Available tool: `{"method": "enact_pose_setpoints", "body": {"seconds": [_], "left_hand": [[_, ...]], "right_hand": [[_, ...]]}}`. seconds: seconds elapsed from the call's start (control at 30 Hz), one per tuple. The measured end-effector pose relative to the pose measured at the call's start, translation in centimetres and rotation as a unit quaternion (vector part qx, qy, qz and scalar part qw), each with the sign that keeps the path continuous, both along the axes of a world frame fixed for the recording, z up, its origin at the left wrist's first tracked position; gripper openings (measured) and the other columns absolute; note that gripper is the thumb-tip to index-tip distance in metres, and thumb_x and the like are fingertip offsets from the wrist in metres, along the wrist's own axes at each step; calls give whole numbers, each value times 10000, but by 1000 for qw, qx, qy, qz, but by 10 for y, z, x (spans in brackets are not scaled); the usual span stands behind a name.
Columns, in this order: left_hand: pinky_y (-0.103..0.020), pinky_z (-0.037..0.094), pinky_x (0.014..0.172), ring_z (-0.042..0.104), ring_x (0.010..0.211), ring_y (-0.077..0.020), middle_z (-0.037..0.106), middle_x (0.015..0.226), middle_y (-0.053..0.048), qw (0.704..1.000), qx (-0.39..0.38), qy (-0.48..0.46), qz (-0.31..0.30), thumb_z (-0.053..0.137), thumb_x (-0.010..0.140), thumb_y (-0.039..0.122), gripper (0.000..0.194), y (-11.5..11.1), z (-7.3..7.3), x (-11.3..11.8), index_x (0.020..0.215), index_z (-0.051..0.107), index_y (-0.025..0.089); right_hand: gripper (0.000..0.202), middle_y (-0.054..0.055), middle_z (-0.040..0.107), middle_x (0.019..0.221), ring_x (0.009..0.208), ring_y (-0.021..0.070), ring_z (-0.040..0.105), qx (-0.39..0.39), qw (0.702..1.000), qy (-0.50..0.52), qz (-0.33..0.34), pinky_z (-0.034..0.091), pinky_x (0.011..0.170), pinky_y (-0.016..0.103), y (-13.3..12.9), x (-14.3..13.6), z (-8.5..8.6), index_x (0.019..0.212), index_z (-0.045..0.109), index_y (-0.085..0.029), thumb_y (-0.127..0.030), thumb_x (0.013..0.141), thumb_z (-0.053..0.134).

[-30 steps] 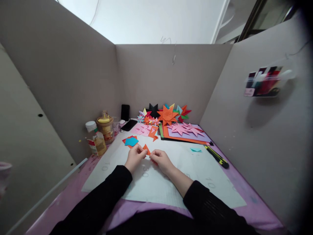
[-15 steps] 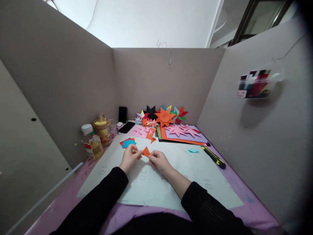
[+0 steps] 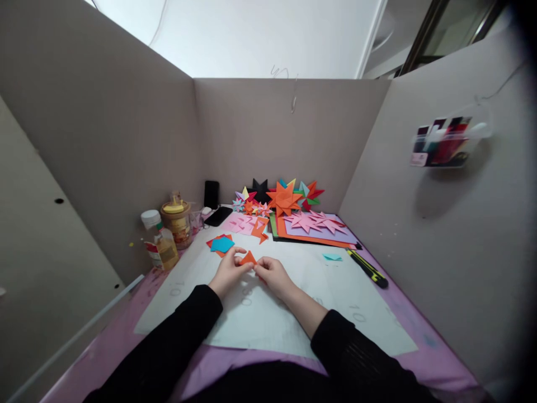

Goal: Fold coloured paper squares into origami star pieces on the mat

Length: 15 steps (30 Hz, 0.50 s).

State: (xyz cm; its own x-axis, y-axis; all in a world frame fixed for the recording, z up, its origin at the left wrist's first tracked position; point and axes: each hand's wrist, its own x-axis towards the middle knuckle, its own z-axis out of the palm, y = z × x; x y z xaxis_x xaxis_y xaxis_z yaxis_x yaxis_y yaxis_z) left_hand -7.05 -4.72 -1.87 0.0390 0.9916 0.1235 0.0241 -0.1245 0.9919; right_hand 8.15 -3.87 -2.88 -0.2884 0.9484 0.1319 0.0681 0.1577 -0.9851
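A small folded orange paper [image 3: 248, 258] is held up between my two hands, over the white sheet [image 3: 289, 330]. My left hand [image 3: 230, 270] pinches its left and lower side between thumb and fingers. At its lower right corner, my right hand [image 3: 271, 273] grips it with closed fingertips. Just behind my left hand lies a blue paper piece [image 3: 222, 244] on top of red-orange pieces [image 3: 212, 243]. A small folded turquoise paper [image 3: 333, 257] rests on the sheet to the right.
Paper stars [image 3: 285, 199] stand against the back wall; pink stars [image 3: 302, 220] lie on stacked coloured sheets. A yellow-black cutter [image 3: 367, 268] is at right. A bottle [image 3: 165, 246], a jar [image 3: 177, 224] and a black phone [image 3: 218, 216] are at left.
My left hand has moved slightly right, closer to my right hand, taking more of the orange paper between its fingers. The view has shifted slightly.
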Motion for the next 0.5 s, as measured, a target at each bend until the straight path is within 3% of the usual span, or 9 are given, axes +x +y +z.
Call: {"method": "enact_pose_setpoints", "body": {"seconds": [0.17, 0.3, 0.4, 0.5], "left_hand": [[-198, 385, 525, 507, 482, -83, 524, 525, 71, 999, 6, -34, 36, 704, 624, 317, 429, 9, 1, -15, 928, 443, 163], [-207, 411, 573, 537, 574, -90, 557, 636, 36, 996, 22, -47, 68, 680, 648, 337, 397, 11, 1, -14, 935, 469, 162], [-213, 424, 596, 567, 699, -115, 580, 782, -10, 999, 26, -29, 23, 698, 628, 317, 469, 6, 0, -6, 1011, 475, 163], [-188, 381, 517, 530, 578, -91, 539, 664, 33, 999, 12, 3, -30, 701, 631, 301, 505, 0, 0, 1, 1060, 470, 168]], "right_hand": [[205, -63, 443, 447, 379, 59, 332, -38, 999, 22, -23, 240, 378, 189, 5, 5, 0, 589, 479, -167, -318, 697, 566], [199, -64, 448, 446, 369, 58, 331, -46, 998, 30, -40, 241, 376, 190, 8, 8, -3, 595, 486, -169, -322, 698, 559], [189, -62, 451, 453, 387, 57, 338, -28, 999, 14, -16, 248, 392, 188, 6, 7, -2, 595, 495, -165, -310, 695, 563], [178, -54, 461, 466, 405, 56, 355, -16, 999, -20, 25, 258, 402, 184, 2, 5, 0, 589, 511, -158, -295, 685, 573]]}}
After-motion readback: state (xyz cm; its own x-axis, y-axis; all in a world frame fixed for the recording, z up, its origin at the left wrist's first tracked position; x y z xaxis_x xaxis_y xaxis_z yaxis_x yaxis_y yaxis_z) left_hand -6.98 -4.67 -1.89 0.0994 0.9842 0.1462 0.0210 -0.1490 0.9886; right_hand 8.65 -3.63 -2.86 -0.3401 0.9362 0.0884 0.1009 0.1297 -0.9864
